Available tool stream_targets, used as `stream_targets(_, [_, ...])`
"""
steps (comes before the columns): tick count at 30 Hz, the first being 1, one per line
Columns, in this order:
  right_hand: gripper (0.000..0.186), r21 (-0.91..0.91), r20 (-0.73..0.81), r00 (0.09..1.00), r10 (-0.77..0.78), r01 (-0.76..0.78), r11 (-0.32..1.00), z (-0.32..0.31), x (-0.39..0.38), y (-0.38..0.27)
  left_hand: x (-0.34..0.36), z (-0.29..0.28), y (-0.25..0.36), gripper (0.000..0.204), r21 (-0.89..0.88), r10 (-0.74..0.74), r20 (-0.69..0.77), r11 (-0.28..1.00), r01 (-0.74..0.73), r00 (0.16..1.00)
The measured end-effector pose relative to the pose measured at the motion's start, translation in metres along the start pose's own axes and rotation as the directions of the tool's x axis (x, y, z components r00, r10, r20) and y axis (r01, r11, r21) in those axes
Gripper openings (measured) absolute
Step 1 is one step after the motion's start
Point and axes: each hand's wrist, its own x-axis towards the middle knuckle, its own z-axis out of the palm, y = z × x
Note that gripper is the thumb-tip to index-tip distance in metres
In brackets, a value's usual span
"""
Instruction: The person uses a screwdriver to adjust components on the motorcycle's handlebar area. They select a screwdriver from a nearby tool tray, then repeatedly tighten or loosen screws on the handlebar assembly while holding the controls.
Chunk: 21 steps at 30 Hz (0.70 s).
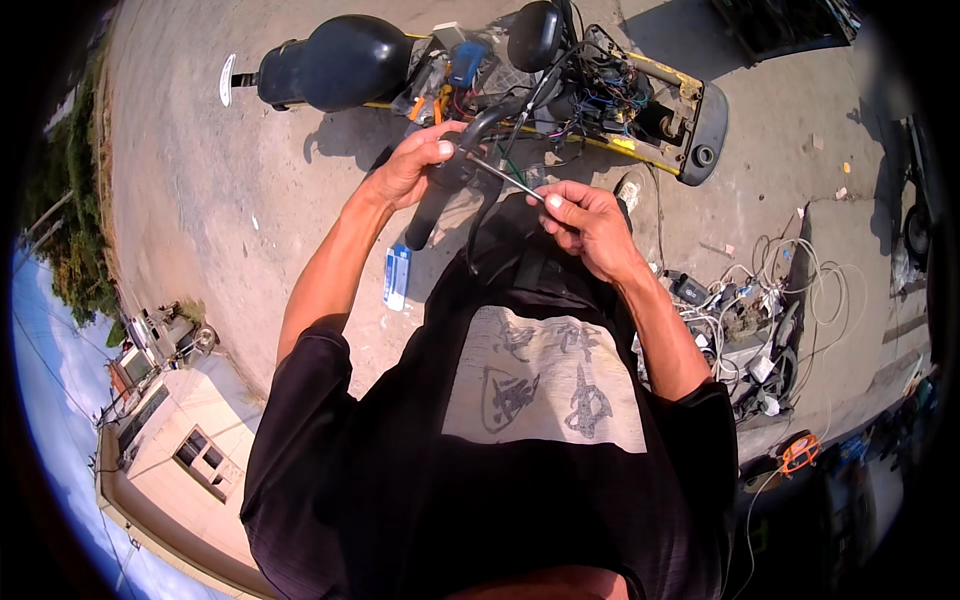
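Note:
A stripped-down electric scooter (640, 155) stands in front of me, its wiring exposed. My left hand (405, 172) is closed at the black handlebar (486, 122), thumb and fingers around the part beside the grip (430, 215); its fingertips partly hide that spot. Between my hands runs a thin metal rod (503, 176), like a screwdriver shaft. The fingertips of my right hand (592, 226) pinch its near end, while the far end meets the handlebar by my left thumb. Whether the rod has a handle cannot be made out.
The black seat (358, 62) is at the far left of the scooter, with a blue meter-like device (466, 62) beside it. A blue-and-white box (397, 277) lies on the concrete. Tangled white cables (745, 320) spread at the right. My shoe (629, 188) is near the scooter.

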Motion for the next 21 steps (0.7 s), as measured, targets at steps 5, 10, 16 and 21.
stream_targets(5, [0.021,-0.737,0.065,0.782,-0.619,0.456,0.499,0.012,0.001,0.017,-0.001,0.018,0.014,0.065,0.040,-0.040,-0.070,0.998,0.043,0.997])
stream_targets(10, [0.018,-0.958,0.269,0.610,-0.745,0.251,-0.141,0.029,-0.001,0.017,-0.002,0.025,0.009,0.067,0.064,-0.020,-0.109,0.998,0.027,0.994])
stream_targets(16, [0.030,-0.515,-0.026,0.953,-0.302,0.246,0.821,0.014,0.013,0.013,0.002,0.021,0.002,0.068,0.090,0.001,-0.116,0.996,0.010,0.993])
stream_targets(21, [0.033,0.143,0.069,0.982,0.173,-0.182,0.973,0.010,0.011,0.003,-0.001,0.026,0.003,0.067,0.134,0.022,-0.183,0.991,0.003,0.983])
